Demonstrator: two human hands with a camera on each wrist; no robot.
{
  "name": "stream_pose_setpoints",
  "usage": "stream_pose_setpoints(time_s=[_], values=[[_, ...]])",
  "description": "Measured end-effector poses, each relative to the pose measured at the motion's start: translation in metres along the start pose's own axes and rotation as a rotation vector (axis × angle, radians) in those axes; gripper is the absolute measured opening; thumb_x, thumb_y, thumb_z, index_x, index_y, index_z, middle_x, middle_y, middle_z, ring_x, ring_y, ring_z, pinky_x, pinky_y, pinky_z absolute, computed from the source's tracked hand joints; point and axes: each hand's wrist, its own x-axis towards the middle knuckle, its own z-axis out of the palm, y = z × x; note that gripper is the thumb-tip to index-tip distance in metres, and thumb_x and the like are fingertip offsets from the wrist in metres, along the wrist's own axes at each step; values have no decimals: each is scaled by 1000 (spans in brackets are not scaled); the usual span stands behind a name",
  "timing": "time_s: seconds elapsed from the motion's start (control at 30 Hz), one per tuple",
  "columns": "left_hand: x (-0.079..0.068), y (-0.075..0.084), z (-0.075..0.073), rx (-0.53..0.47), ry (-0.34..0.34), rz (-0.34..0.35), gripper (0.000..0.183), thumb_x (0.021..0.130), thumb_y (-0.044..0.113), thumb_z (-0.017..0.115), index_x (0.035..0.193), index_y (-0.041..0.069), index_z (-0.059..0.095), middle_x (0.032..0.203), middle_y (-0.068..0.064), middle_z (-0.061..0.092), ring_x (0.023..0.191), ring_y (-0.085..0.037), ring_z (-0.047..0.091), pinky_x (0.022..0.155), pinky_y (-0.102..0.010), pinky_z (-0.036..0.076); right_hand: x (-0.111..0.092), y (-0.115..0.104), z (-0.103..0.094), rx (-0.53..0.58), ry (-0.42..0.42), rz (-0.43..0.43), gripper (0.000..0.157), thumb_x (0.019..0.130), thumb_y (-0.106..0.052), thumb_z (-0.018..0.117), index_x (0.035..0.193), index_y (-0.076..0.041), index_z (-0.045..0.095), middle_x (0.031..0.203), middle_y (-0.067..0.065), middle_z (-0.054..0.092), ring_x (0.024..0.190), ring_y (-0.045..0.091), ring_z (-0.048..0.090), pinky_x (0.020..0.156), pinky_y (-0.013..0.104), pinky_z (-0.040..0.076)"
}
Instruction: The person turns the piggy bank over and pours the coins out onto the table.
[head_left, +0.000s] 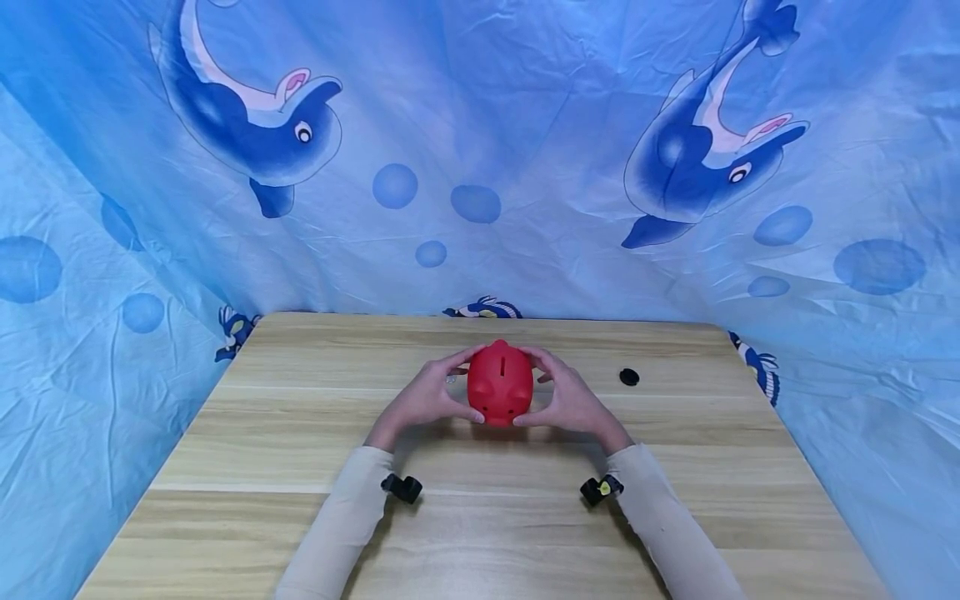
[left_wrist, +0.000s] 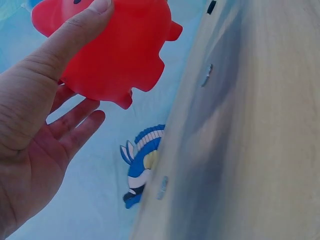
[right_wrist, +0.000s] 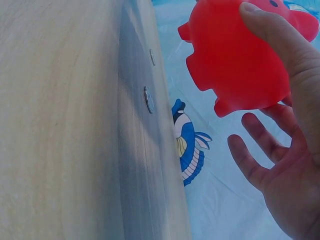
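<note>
A red piggy bank (head_left: 501, 382) with a slot on its back is held between both hands over the wooden table. My left hand (head_left: 433, 392) grips its left side, thumb at the near end and fingers toward the far end. On the opposite side my right hand (head_left: 567, 400) grips it the same way. Both wrist views show the piggy bank (left_wrist: 122, 55) raised, its stubby feet off the tabletop. Below it lie silver coins, one (right_wrist: 148, 99) plain in the right wrist view and another (left_wrist: 162, 187) in the left wrist view.
A small black disc (head_left: 629, 377) lies on the wooden table (head_left: 480, 517), right of the right hand. Blue sheeting (head_left: 540, 250) printed with dolphins hangs behind and beside the table. Each wrist wears a small black camera (head_left: 402, 488).
</note>
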Motion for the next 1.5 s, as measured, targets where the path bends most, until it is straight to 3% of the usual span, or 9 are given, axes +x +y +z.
stream_pose_setpoints(time_s=[0.2,0.27,0.4,0.63,0.77,0.93,1.17,1.33,1.5], values=[[-1,12,-1,172,50,145,105,70,27,97,158,27,40,153,-5,51,134,-34,52,93,-54,58,-3,-1,2,-82,60,0,111,64,-46,96,156,-38,37,140,-2,53,122,29,54,86,55,59],[2,5,3,226,61,182,108,70,23,96,160,24,37,154,-9,50,136,-35,50,94,-54,58,-3,0,4,-127,71,17,110,64,-44,97,156,-40,37,139,-1,52,122,31,53,85,55,59],[4,-10,12,248,68,167,109,70,20,96,160,24,35,153,-10,50,137,-35,50,95,-52,57,-3,6,8,-162,65,54,109,64,-37,98,155,-40,38,139,0,51,127,33,51,86,53,59],[4,3,8,218,104,211,110,68,15,97,159,23,38,151,-10,52,135,-36,52,93,-56,57,-1,3,1,-105,78,6,107,65,-41,97,154,-43,38,143,-3,50,127,36,51,89,58,58],[4,1,7,174,81,192,109,69,17,97,159,25,38,152,-8,51,134,-33,53,94,-54,57,-1,2,1,-133,62,7,107,65,-46,96,154,-43,38,143,-4,51,124,32,54,90,56,58],[3,2,6,117,59,164,108,70,18,96,159,29,37,153,-6,50,135,-32,52,95,-54,57,-2,-1,0,-128,51,24,108,64,-47,96,155,-41,38,144,-2,52,123,39,55,89,57,57],[2,1,5,59,40,151,107,70,16,96,159,23,38,155,-4,48,136,-34,51,96,-56,56,-3,-1,0,-122,40,16,109,64,-46,96,156,-39,37,145,1,51,125,38,53,89,57,57],[2,-4,5,11,27,113,106,70,19,96,159,29,39,155,0,48,136,-34,51,97,-57,55,-3,1,1,-123,42,-7,109,65,-48,95,156,-38,37,145,1,51,124,39,55,89,57,58],[0,-6,4,-40,16,88,104,70,26,97,156,36,40,153,3,49,136,-35,52,100,-60,52,-4,-1,0,-129,38,-20,108,65,-52,94,156,-38,37,145,-1,52,123,29,55,88,54,59]])
